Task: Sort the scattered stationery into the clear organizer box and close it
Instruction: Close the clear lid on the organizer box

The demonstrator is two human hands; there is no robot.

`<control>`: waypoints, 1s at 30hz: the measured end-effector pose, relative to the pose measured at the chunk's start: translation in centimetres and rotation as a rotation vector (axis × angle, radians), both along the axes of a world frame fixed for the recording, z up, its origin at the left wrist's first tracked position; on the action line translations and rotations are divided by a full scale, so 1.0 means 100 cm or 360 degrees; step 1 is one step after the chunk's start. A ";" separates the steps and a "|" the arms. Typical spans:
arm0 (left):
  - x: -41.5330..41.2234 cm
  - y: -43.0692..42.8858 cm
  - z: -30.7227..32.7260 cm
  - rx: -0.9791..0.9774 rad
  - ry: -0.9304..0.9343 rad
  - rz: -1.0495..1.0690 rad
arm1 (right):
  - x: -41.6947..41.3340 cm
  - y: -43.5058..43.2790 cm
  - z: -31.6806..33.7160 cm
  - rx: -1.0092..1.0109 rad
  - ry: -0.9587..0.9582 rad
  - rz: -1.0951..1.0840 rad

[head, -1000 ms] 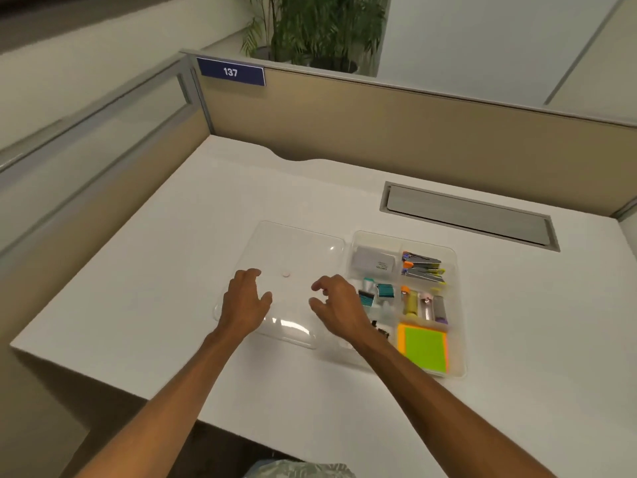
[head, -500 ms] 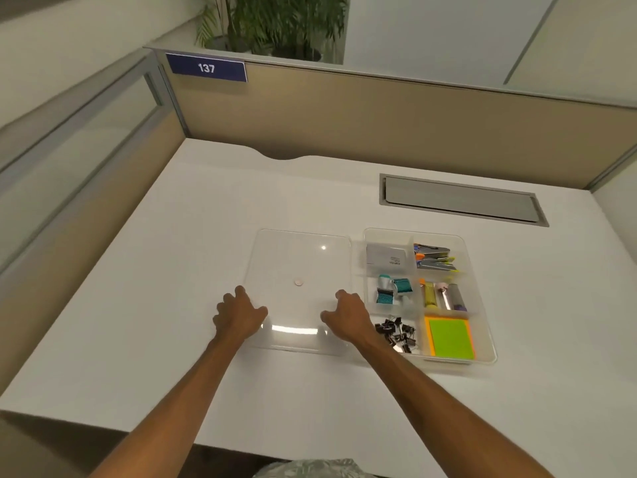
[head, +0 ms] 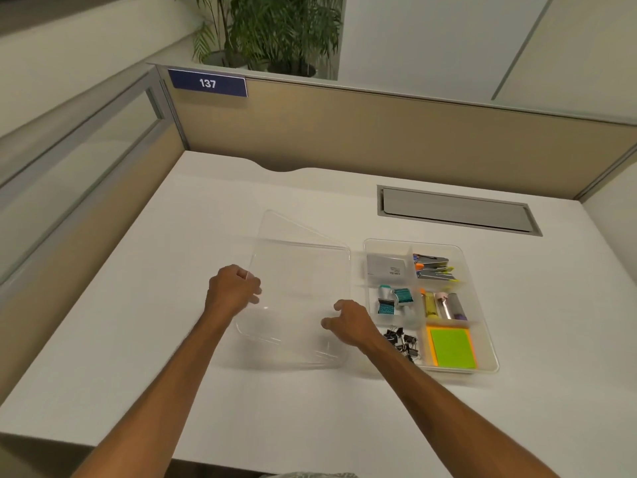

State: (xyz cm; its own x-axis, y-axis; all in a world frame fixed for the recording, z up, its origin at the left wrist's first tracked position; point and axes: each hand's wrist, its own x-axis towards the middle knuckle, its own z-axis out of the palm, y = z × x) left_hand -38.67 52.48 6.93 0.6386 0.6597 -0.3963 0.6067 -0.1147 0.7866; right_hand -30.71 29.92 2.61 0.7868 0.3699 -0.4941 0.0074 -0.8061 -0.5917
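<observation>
Clear plastic organizer box sits open on white worktop, clear flat lid just to its left. Left hand grips the lid's left edge, now tilted up where it lay flat before. Right hand is curled over the near edge, grasp unclear.

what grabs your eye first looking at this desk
The left hand and right hand hold the clear lid, tilted above the white desk. Right of it sits the open organizer box, with bright green sticky notes in its near right compartment.
</observation>
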 end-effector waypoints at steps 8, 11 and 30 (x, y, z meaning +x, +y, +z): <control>0.018 -0.033 0.051 -0.0403 -0.0380 -0.0189 | 0.008 -0.006 0.062 0.0799 -0.0202 -0.0153; 0.027 -0.054 0.070 -0.0320 -0.0442 -0.0276 | 0.009 -0.010 0.090 0.1063 -0.0102 -0.0214; 0.104 -0.217 0.130 -0.0004 -0.0716 -0.1011 | 0.057 -0.157 0.141 0.1795 0.0015 -0.0788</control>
